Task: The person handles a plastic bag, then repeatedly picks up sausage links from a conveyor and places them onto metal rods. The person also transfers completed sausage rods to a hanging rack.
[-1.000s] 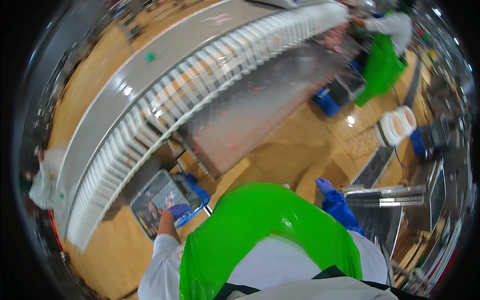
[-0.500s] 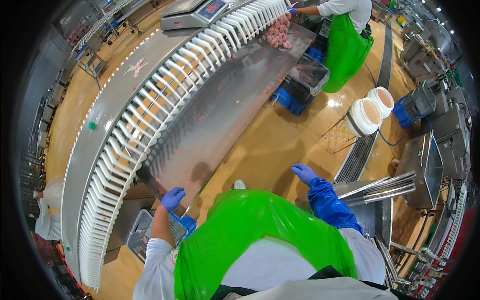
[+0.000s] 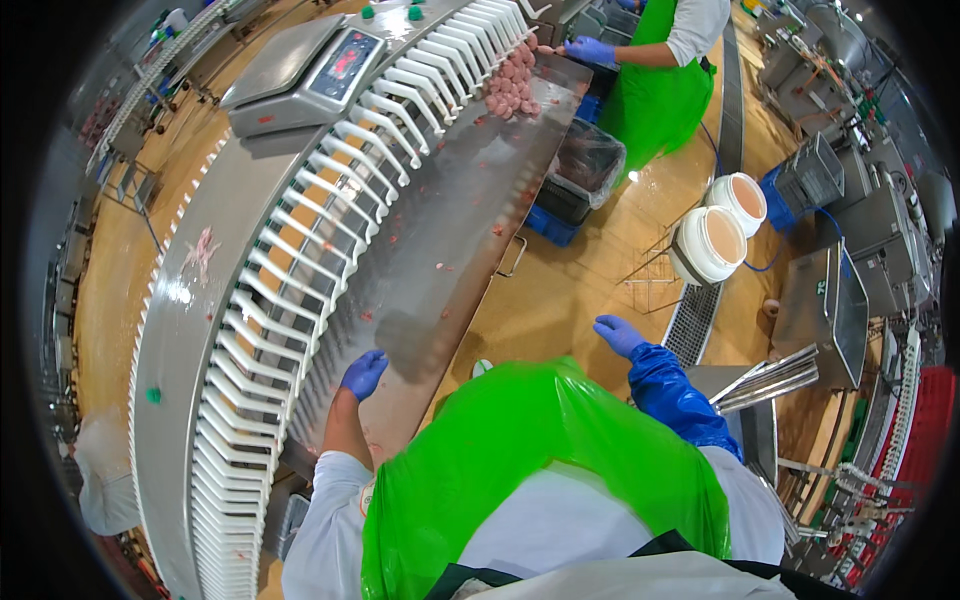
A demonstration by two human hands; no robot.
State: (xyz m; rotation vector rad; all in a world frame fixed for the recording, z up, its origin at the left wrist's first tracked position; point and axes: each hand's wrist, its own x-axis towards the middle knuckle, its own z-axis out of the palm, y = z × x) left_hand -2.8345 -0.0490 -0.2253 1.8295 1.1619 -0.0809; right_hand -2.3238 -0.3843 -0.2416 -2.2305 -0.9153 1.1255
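My left hand point(image 3: 364, 375), in a purple-blue glove, hangs over the near end of a long steel table point(image 3: 420, 250), beside the white slatted rail. It holds nothing and its fingers are loosely extended. My right hand point(image 3: 618, 336), gloved alike with a blue sleeve above it, is held out over the floor with fingers stretched and nothing in it. Scraps of pinkish meat dot the table. At its far end lies a heap of pink meat pieces point(image 3: 512, 82), with a co-worker's gloved hand point(image 3: 590, 50) near it.
A curved line of white angled bars point(image 3: 310, 230) borders the table's left side. Beyond it, a steel ledge carries a scale point(image 3: 300, 80). Lined crates point(image 3: 585, 160) stand against the table's right edge. Two white buckets point(image 3: 710, 245) and a steel cart with metal bars point(image 3: 770, 380) are at right.
I have moved forward along the table; scale, meat heap and co-worker appear nearer. My left hand now hangs over the tabletop. The co-worker's hand has come further into view. Both my hands remain free.
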